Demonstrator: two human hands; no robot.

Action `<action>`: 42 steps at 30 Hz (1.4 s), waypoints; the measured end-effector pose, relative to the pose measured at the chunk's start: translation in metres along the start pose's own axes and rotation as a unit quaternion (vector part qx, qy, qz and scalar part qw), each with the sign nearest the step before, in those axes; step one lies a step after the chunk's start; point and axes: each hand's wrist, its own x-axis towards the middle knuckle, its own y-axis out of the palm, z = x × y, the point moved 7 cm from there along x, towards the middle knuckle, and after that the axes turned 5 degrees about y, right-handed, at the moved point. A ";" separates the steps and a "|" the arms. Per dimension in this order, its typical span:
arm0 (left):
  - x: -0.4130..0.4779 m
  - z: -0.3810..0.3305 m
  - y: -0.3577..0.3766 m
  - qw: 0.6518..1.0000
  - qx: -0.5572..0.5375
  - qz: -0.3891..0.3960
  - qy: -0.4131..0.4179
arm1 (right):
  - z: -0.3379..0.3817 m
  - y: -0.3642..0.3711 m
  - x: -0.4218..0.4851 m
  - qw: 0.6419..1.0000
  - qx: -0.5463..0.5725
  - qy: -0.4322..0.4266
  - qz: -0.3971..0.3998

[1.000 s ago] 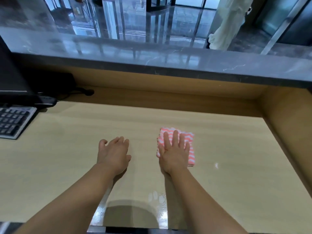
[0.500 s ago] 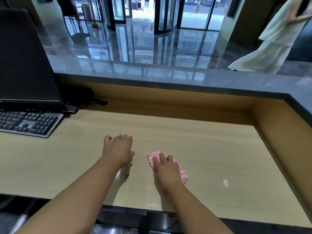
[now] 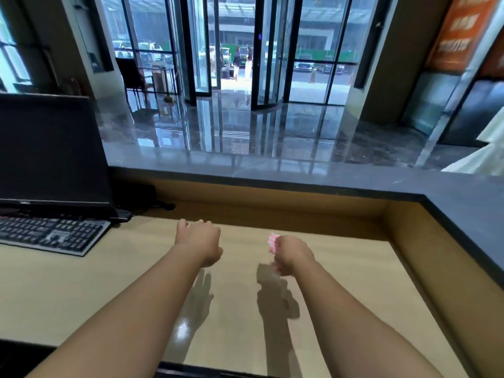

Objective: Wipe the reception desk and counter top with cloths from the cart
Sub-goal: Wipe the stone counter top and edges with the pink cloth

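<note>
Head view: wooden desk (image 3: 354, 264); dark counter (image 3: 313, 173); glassy lobby (image 3: 245, 126)

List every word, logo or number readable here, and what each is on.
Nothing reads clearly.
Monitor: small logo on lower bezel, too blurred.
Orange banner: white characters, blurred.
Keyboard: key legends too small.
</note>
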 end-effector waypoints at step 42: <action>0.137 0.180 0.010 0.972 -0.169 -0.127 -0.103 | 0.234 -0.053 0.157 0.945 -0.084 -0.096 -0.300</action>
